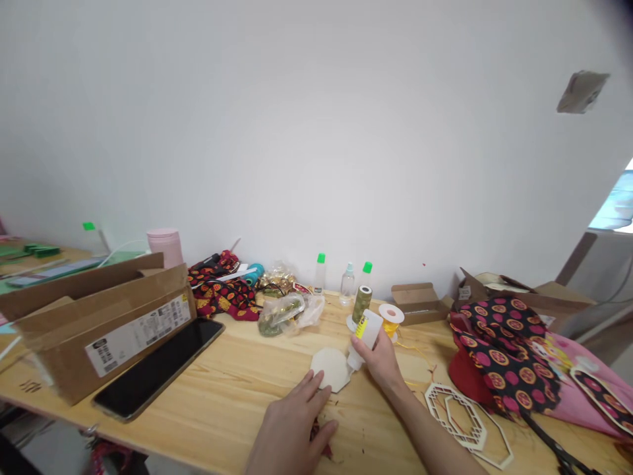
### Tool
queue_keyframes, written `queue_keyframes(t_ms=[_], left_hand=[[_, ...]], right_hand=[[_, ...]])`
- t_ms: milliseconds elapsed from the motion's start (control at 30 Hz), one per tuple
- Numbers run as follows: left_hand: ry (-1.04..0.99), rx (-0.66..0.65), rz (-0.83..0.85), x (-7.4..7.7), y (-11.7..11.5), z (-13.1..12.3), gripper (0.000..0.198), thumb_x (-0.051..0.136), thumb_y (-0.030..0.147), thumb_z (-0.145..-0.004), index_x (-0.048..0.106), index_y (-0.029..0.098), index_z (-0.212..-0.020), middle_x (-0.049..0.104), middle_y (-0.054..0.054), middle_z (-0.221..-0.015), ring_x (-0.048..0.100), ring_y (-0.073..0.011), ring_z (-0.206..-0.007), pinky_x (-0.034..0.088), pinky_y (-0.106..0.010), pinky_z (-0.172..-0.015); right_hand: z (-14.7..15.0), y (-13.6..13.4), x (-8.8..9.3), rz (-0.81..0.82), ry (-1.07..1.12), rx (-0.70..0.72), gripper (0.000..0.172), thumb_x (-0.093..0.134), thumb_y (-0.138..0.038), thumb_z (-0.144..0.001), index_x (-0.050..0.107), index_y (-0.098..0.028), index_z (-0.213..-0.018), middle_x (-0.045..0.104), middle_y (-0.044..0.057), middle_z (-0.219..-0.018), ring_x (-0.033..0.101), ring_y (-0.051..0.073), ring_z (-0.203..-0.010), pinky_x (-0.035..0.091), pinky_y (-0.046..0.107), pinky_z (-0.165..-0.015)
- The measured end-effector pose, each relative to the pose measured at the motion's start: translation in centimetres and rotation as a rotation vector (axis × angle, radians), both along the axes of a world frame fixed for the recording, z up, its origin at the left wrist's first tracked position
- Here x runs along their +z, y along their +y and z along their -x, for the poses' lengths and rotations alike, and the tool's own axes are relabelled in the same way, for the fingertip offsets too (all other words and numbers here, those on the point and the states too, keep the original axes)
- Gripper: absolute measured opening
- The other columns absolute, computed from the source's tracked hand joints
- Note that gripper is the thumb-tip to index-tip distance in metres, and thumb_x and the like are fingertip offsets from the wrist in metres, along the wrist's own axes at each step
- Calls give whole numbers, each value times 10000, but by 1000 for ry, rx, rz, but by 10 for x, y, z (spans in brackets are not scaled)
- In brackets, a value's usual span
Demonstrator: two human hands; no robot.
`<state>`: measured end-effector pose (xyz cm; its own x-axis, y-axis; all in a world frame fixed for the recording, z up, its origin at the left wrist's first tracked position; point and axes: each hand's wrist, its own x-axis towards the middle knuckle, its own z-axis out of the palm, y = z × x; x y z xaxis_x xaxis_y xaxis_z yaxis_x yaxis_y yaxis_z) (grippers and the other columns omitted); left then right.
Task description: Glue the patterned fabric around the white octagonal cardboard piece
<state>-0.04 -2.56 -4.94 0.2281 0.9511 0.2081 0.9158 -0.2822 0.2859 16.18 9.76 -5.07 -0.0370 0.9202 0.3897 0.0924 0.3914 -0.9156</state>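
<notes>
My right hand (pixel 380 359) is wrapped round a white glue bottle (pixel 370 328) with a yellow label. The bottle is tipped nozzle-down at the right edge of a pale octagonal board (pixel 330 368), which lies flat on the table. With fingers stretched out, my left hand (pixel 297 422) rests its fingertips at the board's near-left edge, its thumb apart. Under that hand a bit of dark red material shows, mostly hidden. To the right lie pale octagonal lattice frames (pixel 457 419).
A cardboard box (pixel 119 330) and a phone (pixel 158 369) occupy the left. Green-capped bottles (pixel 320 274), a spool of yellow cord (pixel 390 316) and plastic bags (pixel 291 313) stand behind. Patterned cloth (pixel 509 356) and black scissors (pixel 554 445) lie right.
</notes>
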Motion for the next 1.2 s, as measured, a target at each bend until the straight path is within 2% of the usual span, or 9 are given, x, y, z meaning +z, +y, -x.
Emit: queue_keyframes(t_ms=[267,467,700,933,1033,1100,1200], left_hand=[[-13,2,-13,-1,0,1,416,481,330,-765,505,261,-1175,427,-41,-1305,382,-202,-1193,372,-369,-940],[0,-3,-13,0,-1,0,416,473,336,-771,503,256,-1178,426,-44,-1305,389,-211,-1188,384,-372,-931],[14,-2,-9,0,-1,1,413,456,337,-781,504,243,-1180,421,-48,-1307,383,-207,-1191,368,-369,-945],[28,-13,-20,0,1,1,418,447,362,-787,503,239,-1182,426,-51,-1304,375,-205,-1196,366,-360,-945],[30,-2,-24,-1,0,2,418,449,352,-784,503,239,-1183,417,-55,-1311,403,-203,-1178,385,-350,-931],[30,25,-36,-2,-1,3,406,426,336,-795,504,237,-1181,408,-50,-1319,412,-194,-1172,393,-339,-926],[40,72,-51,-3,1,5,428,396,336,-808,475,208,-1209,391,-61,-1327,398,-197,-1183,398,-345,-923]], right_hand=[[-2,5,-6,-11,-4,7,446,633,-377,-641,515,-140,-1000,638,99,-936,597,228,-806,483,363,-716],[1,-1,-2,-4,-49,-8,408,638,-388,-626,543,-137,-933,643,68,-797,594,209,-688,494,330,-622],[-3,5,-6,2,7,-24,462,649,-393,-616,520,-139,-979,646,98,-914,603,234,-789,485,362,-701],[1,-1,-4,15,-31,27,415,639,-365,-627,509,-149,-957,642,82,-889,595,212,-750,486,345,-675],[0,0,-1,26,16,0,411,648,-365,-613,514,-149,-936,643,82,-883,593,214,-764,482,343,-685],[-2,2,2,49,85,-40,396,654,-368,-602,525,-146,-904,648,79,-852,597,210,-741,484,320,-652],[-3,4,4,90,165,-81,358,636,-394,-622,534,-151,-864,650,50,-732,587,180,-594,463,265,-492]])
